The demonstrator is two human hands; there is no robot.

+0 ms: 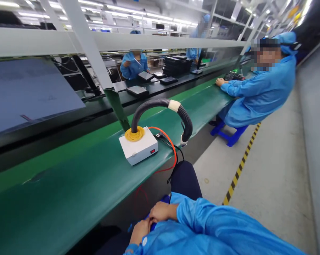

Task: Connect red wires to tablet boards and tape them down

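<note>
Free passage over the green bench point(69, 202) at left, white box point(140, 151) and black hose point(158, 102) in the way mid-bench.

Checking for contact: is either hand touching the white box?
No: the left hand and right hand meet near the lap, clear of the box.

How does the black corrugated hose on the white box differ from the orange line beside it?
The black corrugated hose is thick and ribbed; the orange line is thin and looks smooth. The hose arches above the green bench; the line drops over the bench's edge. Both bend in a curve.
</note>
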